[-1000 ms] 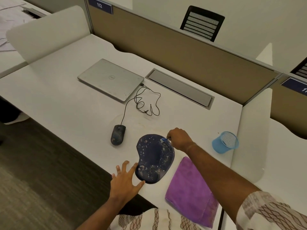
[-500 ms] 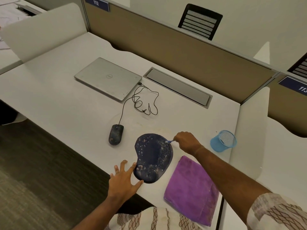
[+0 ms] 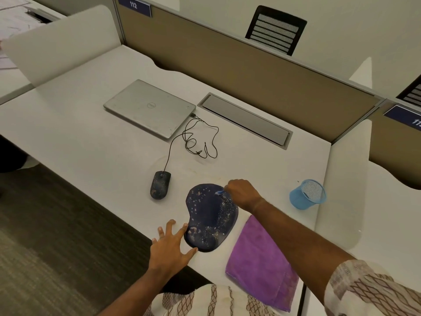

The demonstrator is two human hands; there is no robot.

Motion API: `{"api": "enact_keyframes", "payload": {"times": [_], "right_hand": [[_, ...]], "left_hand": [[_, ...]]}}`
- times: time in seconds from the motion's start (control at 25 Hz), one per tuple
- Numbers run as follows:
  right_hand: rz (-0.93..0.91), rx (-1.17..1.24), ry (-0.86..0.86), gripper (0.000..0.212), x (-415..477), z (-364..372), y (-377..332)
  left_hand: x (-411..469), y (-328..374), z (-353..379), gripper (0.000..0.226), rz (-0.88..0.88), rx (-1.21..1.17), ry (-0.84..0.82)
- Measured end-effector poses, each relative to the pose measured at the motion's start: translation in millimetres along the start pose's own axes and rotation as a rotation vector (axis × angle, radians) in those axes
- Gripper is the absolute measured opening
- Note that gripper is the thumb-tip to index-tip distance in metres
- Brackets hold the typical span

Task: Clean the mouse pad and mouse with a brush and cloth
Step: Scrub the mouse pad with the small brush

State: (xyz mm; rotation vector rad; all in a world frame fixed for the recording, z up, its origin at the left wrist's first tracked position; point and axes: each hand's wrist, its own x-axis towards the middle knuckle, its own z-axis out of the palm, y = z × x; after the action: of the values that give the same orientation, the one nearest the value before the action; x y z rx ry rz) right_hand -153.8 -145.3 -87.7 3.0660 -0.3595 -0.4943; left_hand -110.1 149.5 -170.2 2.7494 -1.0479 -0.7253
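The right hand (image 3: 242, 193) is curled into a fist round a small blue brush (image 3: 219, 192). Only the brush's tip shows, poking leftward out of the fist onto the far edge of the dark blue kidney-shaped mouse pad (image 3: 210, 215). The left hand (image 3: 169, 245) lies flat on the white desk (image 3: 91, 144) with fingers spread and holds nothing. Its index finger and thumb touch the pad's near-left edge, seemingly to brace it.

The pad lies between the two hands, speckled with pale crumbs. Its long axis runs from the bulging wrist rest by the left hand away to the broader end under the right hand.

The black wired mouse (image 3: 160, 188) sits beyond the left hand and just left of the pad. Its long axis points away from the person, cable end farthest.

The likely risks:
- The left hand steadies the pad only at its edge, so a firm stroke could slide or turn it.
- Strokes toward the person could flick crumbs onto the purple fleecy cloth (image 3: 257, 263), which lies under the right forearm beside the pad, and dirty it before wiping.
- Strokes to the left could scatter crumbs toward the mouse.
- The short hold on the brush may let knuckles drag through the debris.
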Motion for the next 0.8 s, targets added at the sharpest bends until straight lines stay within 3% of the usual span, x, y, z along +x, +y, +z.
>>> {"api": "enact_keyframes", "payload": {"times": [0.28,0.52,0.8], "right_hand": [[0.029,-0.013,-0.024,0.031,-24,10,37],[-0.007,0.045,0.090,0.029,-18,-4,21],[-0.001,-0.022,-0.021,0.027,-13,3,5]], "left_hand": [[1,0,1,0.089,-0.001,-0.002,0.004],[1,0,0,0.090,-0.001,0.002,-0.001],[0,0,0,0.090,0.000,0.003,-0.001]]}}
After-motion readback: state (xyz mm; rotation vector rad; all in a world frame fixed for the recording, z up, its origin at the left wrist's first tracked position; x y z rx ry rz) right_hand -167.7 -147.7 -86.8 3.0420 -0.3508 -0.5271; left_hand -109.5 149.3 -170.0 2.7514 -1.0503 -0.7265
